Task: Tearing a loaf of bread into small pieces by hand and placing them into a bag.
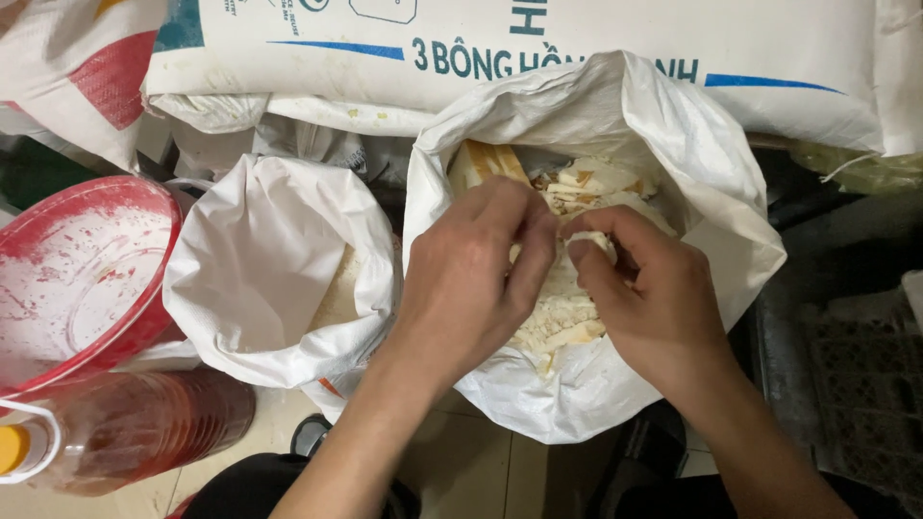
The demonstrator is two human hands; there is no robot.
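Note:
Both my hands are inside an open white woven sack filled with pale cream and tan bread-like pieces. My left hand has its fingers curled and pinched over the pieces at the sack's middle. My right hand pinches a small pale piece between thumb and fingers, right beside the left fingertips. What the left fingers hold is hidden under the hand.
A second open white sack with pale powder stands to the left. A red plastic basin dusted white and a bottle of reddish liquid with a yellow cap lie at far left. Large printed sacks are stacked behind. Tiled floor below.

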